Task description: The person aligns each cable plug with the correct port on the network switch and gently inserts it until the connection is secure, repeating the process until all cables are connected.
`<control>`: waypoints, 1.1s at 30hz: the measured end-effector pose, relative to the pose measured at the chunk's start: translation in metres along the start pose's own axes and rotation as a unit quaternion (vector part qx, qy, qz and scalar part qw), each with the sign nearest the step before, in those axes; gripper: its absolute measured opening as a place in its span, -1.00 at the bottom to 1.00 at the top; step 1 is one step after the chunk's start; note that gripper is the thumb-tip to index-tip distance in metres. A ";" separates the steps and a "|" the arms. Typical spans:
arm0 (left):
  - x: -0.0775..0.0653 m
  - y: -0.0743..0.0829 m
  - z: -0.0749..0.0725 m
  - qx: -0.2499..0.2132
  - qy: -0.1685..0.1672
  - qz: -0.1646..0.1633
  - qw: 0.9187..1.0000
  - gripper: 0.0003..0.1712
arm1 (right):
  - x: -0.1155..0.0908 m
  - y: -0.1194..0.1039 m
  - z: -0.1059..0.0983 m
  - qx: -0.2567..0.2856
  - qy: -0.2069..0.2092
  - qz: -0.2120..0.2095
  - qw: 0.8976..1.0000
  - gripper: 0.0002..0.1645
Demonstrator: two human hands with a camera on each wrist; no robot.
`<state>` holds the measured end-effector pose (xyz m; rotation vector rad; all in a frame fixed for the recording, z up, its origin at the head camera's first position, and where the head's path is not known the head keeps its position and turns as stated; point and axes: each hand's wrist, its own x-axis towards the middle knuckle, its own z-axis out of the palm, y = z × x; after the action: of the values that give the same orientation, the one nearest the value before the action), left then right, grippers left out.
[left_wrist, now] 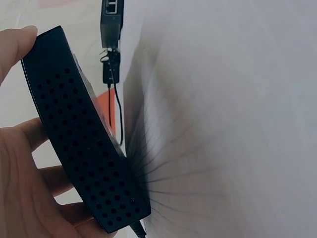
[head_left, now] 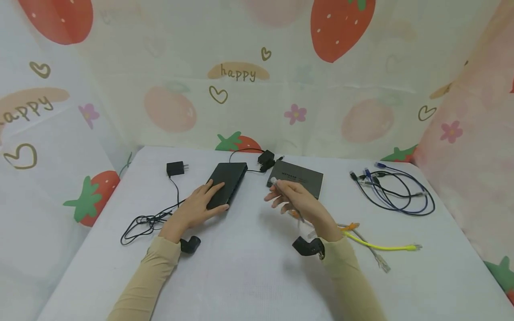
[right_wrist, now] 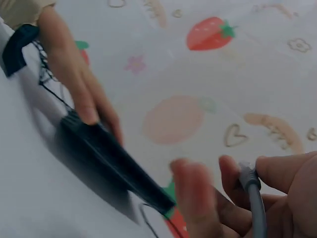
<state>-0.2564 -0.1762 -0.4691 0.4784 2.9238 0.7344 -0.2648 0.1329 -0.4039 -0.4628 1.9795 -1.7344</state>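
Note:
My left hand [head_left: 196, 205] holds a black network switch [head_left: 230, 176], thumb at its near edge and fingers spread over its far side. In the left wrist view the switch [left_wrist: 89, 139] stands tilted, its side dotted with vent holes. A thin cord leaves its lower end. My right hand [head_left: 301, 200] pinches the clear plug [right_wrist: 245, 169] of a grey network cable [right_wrist: 256, 208] between thumb and index finger. That plug [head_left: 274, 180] is held up in front of a dark grey Netgear box [head_left: 305, 174], with the cable trailing down past the palm.
A black power adapter [head_left: 175, 168] with a coiled cord [head_left: 148, 220] lies at the left; another adapter [head_left: 267, 159] sits at the back. Yellow [head_left: 381, 247], orange and grey network cables lie beside the right forearm. Coiled blue and black cables [head_left: 401, 196] lie at the right.

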 end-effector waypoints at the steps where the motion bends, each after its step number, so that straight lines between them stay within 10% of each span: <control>1: 0.000 0.000 0.000 0.001 0.000 0.000 1.000 -0.05 | 0.005 0.003 0.007 0.002 -0.002 0.000 1.000 -0.51; 15: 0.003 0.002 0.005 -0.007 0.000 0.007 1.000 -0.05 | 0.046 0.038 0.059 0.074 -0.028 0.015 0.997 -0.43; 33: 0.002 -0.003 0.003 -0.002 0.019 0.018 1.000 -0.01 | 0.052 0.035 0.075 0.135 -0.006 0.001 0.991 -0.37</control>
<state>-0.2590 -0.1770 -0.4736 0.5243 2.9551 0.7627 -0.2654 0.0476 -0.4521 -0.3756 1.7014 -1.9571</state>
